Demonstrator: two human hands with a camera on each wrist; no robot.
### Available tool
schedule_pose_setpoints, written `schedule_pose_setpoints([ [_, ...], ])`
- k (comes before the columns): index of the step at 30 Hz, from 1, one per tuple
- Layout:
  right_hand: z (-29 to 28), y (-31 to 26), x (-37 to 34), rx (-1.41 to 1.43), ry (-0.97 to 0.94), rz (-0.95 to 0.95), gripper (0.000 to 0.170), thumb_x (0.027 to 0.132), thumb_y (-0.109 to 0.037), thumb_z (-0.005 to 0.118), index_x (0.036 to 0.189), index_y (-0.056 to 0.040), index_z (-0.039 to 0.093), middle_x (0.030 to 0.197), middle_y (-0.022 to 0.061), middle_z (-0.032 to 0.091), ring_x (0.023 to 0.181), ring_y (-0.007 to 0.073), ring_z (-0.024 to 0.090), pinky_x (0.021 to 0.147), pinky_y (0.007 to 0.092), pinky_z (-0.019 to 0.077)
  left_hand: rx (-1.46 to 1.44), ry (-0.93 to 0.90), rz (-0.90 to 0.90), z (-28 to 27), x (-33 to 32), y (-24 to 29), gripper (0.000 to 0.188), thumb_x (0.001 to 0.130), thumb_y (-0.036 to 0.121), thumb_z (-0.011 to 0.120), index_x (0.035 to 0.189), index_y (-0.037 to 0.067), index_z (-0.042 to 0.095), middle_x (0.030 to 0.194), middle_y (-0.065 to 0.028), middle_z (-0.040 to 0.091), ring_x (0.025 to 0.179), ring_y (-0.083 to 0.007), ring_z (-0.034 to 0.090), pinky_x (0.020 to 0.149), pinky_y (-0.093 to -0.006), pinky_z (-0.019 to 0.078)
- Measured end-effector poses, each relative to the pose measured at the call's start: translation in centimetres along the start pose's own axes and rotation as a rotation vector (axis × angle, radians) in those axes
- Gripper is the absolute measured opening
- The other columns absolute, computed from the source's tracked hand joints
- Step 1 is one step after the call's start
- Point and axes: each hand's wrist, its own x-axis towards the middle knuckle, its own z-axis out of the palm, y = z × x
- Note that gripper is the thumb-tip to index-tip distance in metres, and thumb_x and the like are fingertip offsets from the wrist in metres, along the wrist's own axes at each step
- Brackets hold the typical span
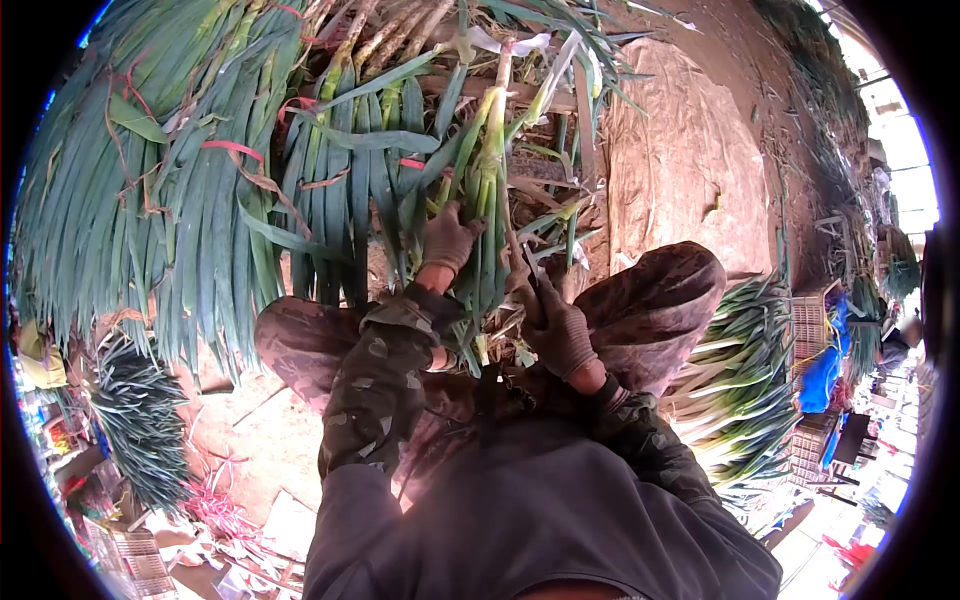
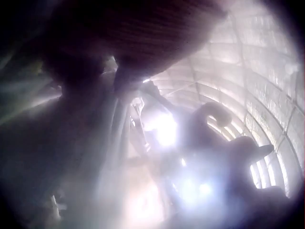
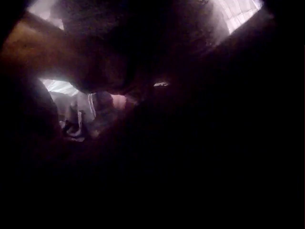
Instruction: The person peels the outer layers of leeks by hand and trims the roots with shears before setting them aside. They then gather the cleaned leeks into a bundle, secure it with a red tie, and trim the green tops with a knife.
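In the head view my gloved left hand (image 1: 450, 240) grips a leek (image 1: 490, 165) among its green leaves, just ahead of my lap. The leek stands lengthwise in front of me, its pale end pointing away. To its right, my gloved right hand (image 1: 562, 330) has its fingers curled round a knife (image 1: 531, 262), whose thin blade shows above the hand. The left wrist view shows the dark underside of a glove (image 2: 162, 38) against glare. Most of the right wrist view is black, so the fingers there are hidden.
Bundled leeks (image 1: 190, 210) with red ties lie thickly on the left. A brown sheet-covered mound (image 1: 685, 150) sits ahead to the right. Trimmed leeks (image 1: 735, 385) lie beside my right knee, with crates (image 1: 808, 325) beyond. More green bundles (image 1: 140, 425) are at lower left.
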Motion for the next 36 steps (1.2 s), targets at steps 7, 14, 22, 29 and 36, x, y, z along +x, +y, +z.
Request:
schedule_pose_setpoints([
  [7, -0.4, -0.5, 1.1, -0.066, 0.051, -0.123, 0.057, 0.079, -0.009, 0.069, 0.132, 0.0015, 0.051, 0.087, 0.0276, 0.065, 0.079, 0.0448, 0.067, 0.066, 0.0485, 0.0534, -0.140, 0.123, 0.067, 0.7, -1.1, 1.3, 0.053, 0.080, 0.030, 0.073, 0.119, -0.001, 0.054, 0.103, -0.0251, 0.069, 0.097, -0.0439, 0.067, 0.086, -0.0478, 0.0522],
  [14, -0.2, 0.8, 4.5, -0.056, 0.030, 0.012, 0.046, 0.079, -0.011, 0.068, 0.122, -0.0037, 0.054, 0.086, 0.0275, 0.064, 0.083, 0.0484, 0.064, 0.068, 0.0524, 0.0517, -0.223, 0.122, 0.098, 0.7, -0.9, 2.1, 0.048, 0.082, 0.023, 0.071, 0.121, 0.001, 0.054, 0.108, -0.0239, 0.068, 0.100, -0.0417, 0.067, 0.086, -0.0450, 0.0526],
  [22, -0.5, 3.0, 11.5, -0.131, 0.012, 0.085, 0.041, 0.078, -0.015, 0.071, 0.115, -0.0063, 0.056, 0.087, 0.0256, 0.066, 0.083, 0.0484, 0.064, 0.069, 0.0521, 0.0509, -0.303, 0.084, 0.164, 0.4, -1.2, 2.3, 0.043, 0.087, 0.019, 0.072, 0.120, -0.001, 0.053, 0.106, -0.0232, 0.068, 0.097, -0.0403, 0.067, 0.084, -0.0430, 0.0519],
  [29, -1.0, 3.7, 17.8, -0.126, 0.053, 0.056, 0.045, 0.079, -0.018, 0.072, 0.119, -0.0044, 0.057, 0.091, 0.0271, 0.067, 0.087, 0.0481, 0.064, 0.073, 0.0508, 0.0513, -0.444, 0.011, 0.098, 0.8, -0.7, 1.2, 0.038, 0.089, 0.017, 0.069, 0.118, -0.003, 0.056, 0.101, -0.0226, 0.069, 0.096, -0.0372, 0.068, 0.083, -0.0402, 0.0509],
  [36, -1.3, 4.6, 23.8, -0.204, 0.028, 0.012, 0.040, 0.078, -0.019, 0.070, 0.109, 0.0011, 0.055, 0.088, 0.0294, 0.067, 0.085, 0.0483, 0.065, 0.076, 0.0541, 0.0519, -0.508, 0.006, 0.102, -0.1, -1.0, 1.8, 0.036, 0.090, 0.017, 0.066, 0.119, -0.004, 0.060, 0.097, -0.0224, 0.069, 0.089, -0.0304, 0.067, 0.081, -0.0372, 0.0507],
])
